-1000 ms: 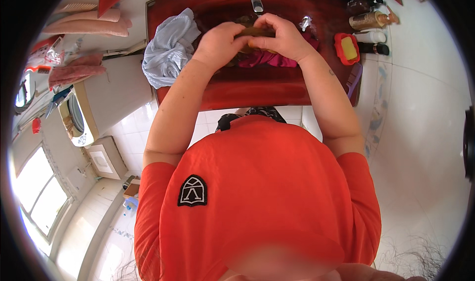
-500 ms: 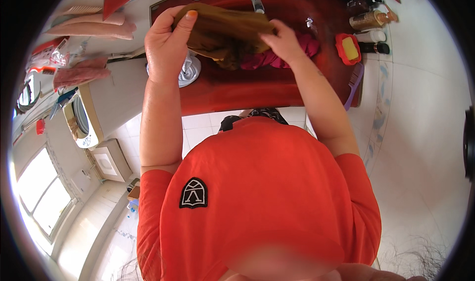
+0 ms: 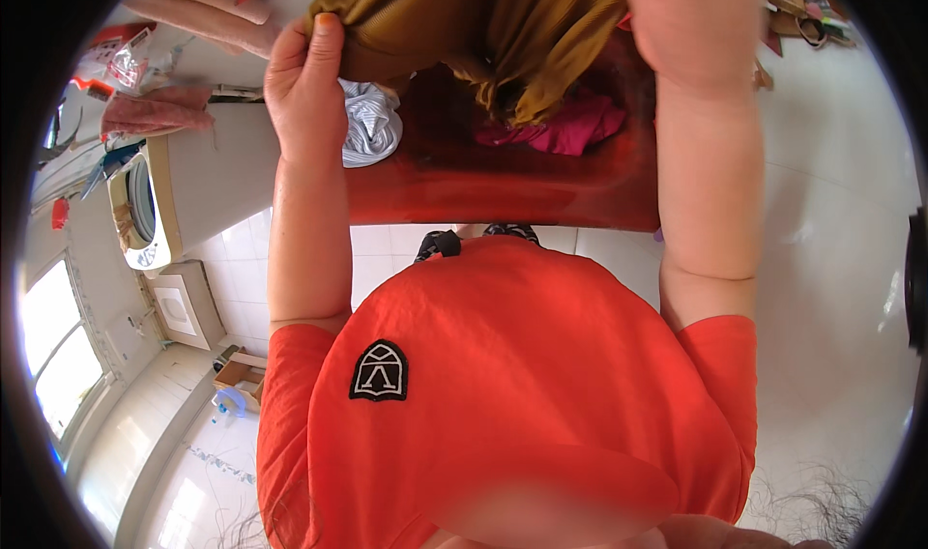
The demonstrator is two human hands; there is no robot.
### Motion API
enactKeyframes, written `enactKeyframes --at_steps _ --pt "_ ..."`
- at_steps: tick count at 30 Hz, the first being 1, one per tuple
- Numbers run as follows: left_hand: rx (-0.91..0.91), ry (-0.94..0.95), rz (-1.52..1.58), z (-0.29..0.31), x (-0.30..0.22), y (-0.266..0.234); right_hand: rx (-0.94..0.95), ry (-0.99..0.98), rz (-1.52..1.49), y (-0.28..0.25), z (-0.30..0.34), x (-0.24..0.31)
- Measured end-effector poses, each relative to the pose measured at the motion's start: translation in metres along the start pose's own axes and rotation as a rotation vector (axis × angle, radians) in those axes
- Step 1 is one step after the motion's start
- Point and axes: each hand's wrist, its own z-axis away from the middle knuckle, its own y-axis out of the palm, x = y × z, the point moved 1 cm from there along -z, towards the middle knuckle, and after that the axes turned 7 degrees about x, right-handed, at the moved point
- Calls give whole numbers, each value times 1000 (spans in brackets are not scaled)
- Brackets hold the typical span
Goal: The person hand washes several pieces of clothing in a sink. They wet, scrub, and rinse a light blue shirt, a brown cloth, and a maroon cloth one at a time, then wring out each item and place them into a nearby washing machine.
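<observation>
A mustard-brown ribbed garment [image 3: 483, 22] hangs spread out over the red basin, its lower end bunched. My left hand [image 3: 307, 80] pinches its left edge, thumb on top. At the garment's right side is my right hand [image 3: 694, 27], raised and blurred; its fingers run out at the upper edge, but the cloth stretches up to it and is held aloft there. Below the garment, a magenta cloth [image 3: 580, 127] lies crumpled in the red basin [image 3: 503, 193]. A white-and-grey striped cloth [image 3: 372, 129] sits rolled up on the left of the basin, beside my left wrist.
Pink towels [image 3: 159, 114] hang on the left wall. Beyond them stand a washing machine [image 3: 145, 206] and a cardboard box [image 3: 240, 380] near the window [image 3: 68, 346]. A white tiled wall [image 3: 836, 240] rises on the right.
The brown garment has been lifted and spread wider. My right hand has moved up and to the right; my left hand has shifted slightly left and down. More of the magenta cloth shows.
</observation>
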Motion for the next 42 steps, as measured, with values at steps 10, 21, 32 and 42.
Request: enactKeyframes --at_steps 10,21,32,42 --pt "373 -603 -796 19 96 -15 94 467 337 -49 89 -158" --pt "971 -507 -1545 88 276 1 370 462 1359 -57 205 -376" --pt "964 -437 -1476 90 344 -11 383 436 1307 -87 201 -403" --pt "796 -572 -1017 74 280 3 205 313 1077 -82 183 -339"
